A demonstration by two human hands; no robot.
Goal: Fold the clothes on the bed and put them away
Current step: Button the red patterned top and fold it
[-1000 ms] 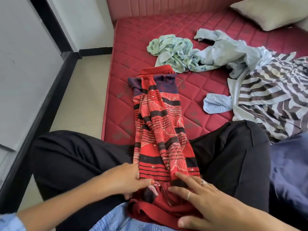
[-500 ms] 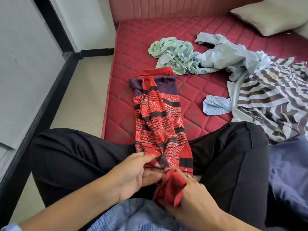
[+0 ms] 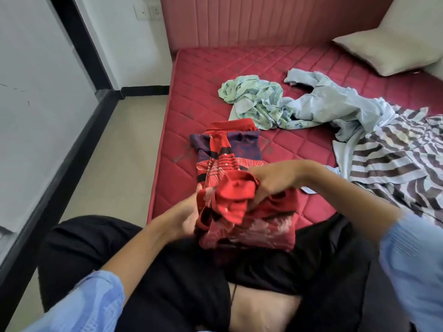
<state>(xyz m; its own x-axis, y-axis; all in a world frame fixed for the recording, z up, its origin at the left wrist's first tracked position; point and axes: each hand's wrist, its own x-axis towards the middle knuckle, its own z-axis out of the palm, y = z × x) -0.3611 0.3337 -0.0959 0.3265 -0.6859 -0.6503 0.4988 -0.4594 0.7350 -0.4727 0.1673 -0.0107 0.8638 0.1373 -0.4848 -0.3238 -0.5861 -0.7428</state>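
Nearest the camera: black trousers (image 3: 148, 267) of the seated person, knees spread at the bed's edge. Blue sleeves (image 3: 91, 305) at both lower corners, the right one blurred.

Red patterned garment (image 3: 230, 178) stretched from the lap out onto the mattress (image 3: 239, 68). Its near end is lifted and doubled over toward the far end. Left hand (image 3: 187, 216) grips the left edge of the raised fabric, fingers curled into the cloth. Right hand (image 3: 273, 183) grips the red hem from above, fingers bunched round it (both blurred, so the exact finger placement cannot be made out). The far end, with purple band and red collar, lies flat on the mattress.

Judgement: this is a lengthwise fold in progress on a garment already narrowed into a strip; the fold is not yet laid down.

Beyond it, unfolded: a crumpled green floral garment (image 3: 251, 99), touching a pale blue shirt (image 3: 340, 109) sprawled to its right. A brown-and-white striped garment (image 3: 395, 159) spreads at the right edge, overlapping the blue shirt.

Farthest: a cream pillow (image 3: 393, 51) against the pink headboard (image 3: 263, 20).

No folded pile in view. Judgement: task is early, the first item is mid-fold, at least three are untouched, and nothing is put away.
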